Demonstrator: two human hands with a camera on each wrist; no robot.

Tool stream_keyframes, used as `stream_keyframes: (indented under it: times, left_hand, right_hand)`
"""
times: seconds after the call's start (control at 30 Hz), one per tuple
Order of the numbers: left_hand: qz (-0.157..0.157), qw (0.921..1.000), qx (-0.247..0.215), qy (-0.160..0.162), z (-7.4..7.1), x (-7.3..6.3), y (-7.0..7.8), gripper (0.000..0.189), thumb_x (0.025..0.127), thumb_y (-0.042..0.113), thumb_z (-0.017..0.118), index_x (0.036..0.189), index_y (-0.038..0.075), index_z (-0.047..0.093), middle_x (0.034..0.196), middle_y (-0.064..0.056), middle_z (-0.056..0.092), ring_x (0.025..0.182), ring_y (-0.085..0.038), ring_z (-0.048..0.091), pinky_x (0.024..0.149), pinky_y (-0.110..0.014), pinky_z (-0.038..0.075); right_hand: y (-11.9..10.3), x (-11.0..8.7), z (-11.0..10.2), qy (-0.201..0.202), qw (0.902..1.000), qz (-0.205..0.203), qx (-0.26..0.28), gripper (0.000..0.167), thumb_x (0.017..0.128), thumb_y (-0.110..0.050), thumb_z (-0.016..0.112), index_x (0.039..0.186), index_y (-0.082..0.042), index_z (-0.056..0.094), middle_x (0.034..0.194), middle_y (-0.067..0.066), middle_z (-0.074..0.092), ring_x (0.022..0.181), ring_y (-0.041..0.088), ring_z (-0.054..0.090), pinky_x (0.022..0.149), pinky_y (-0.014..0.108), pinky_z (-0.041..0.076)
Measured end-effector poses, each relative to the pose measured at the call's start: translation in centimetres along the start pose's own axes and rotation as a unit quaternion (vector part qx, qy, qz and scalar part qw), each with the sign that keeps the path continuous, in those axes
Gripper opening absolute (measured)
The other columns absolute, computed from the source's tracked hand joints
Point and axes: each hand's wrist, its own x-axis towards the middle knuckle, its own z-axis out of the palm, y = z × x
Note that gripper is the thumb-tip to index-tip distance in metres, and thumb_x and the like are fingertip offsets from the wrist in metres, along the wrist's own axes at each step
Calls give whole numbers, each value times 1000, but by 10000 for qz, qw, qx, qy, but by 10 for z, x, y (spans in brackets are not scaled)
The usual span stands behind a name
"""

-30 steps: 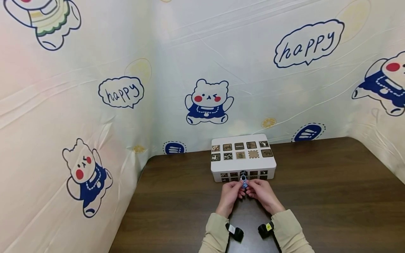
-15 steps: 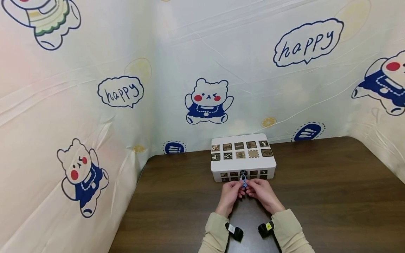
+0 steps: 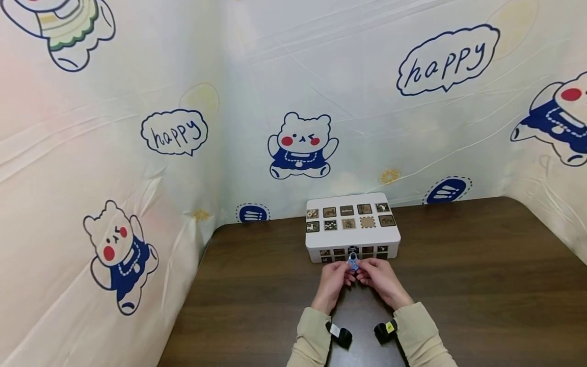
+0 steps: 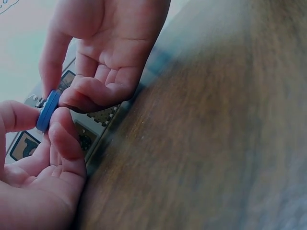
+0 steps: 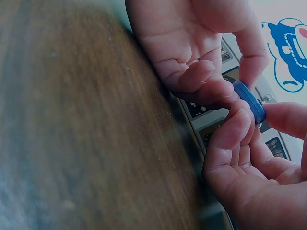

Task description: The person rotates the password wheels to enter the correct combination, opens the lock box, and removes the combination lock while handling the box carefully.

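Observation:
A small blue padlock (image 3: pixel 352 263) is at the metal latch (image 5: pixel 266 98) on the front of a white tin box (image 3: pixel 355 237) printed with dark square pictures. My left hand (image 3: pixel 333 281) pinches the padlock from the left, thumb against one face and curled fingertips against the other. From the right, my right hand (image 3: pixel 379 279) grips it the same way. Both wrist views show the blue body (image 4: pixel 48 111) edge-on between the fingertips of the two hands. Fingers cover part of its faces.
The box stands at the back of a dark wooden table (image 3: pixel 458 265), close to a pale cloth wall (image 3: pixel 357 102) printed with bears. Black wrist cameras (image 3: pixel 340 335) sit on the inner side of each forearm.
The padlock has tilted slightly, so more of its blue face shows in the head view. Both hands keep hold of it almost in place, and the box stays put.

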Motion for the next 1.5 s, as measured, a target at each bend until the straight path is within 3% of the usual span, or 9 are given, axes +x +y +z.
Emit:
stream_keyframes:
  times: [0.33,0.6,1.5]
  left_hand:
    - [-49,9999,-153,4,0,1,0,19,87,9,55,90,-4,67,66,0,60,54,-7,55,50,-19,45]
    - [114,9999,-74,-43,1,0,0,24,90,17,61,87,-6,68,64,2,60,51,-6,55,48,-17,44]
    - [142,9999,10,77,3,-4,2,17,88,9,61,91,-7,67,66,2,60,52,-6,55,48,-16,43]
  right_hand:
    - [-3,0,0,19,10000,12,-1,25,97,-12,53,107,10,60,75,-1,61,66,6,58,60,18,51]
    - [-2,1,-1,18,10000,8,32,22,97,-13,53,103,8,61,74,-1,61,67,6,58,60,18,51]
    - [-1,0,0,-5,10000,18,52,19,97,-11,52,101,6,61,73,-2,61,65,6,58,59,18,51]
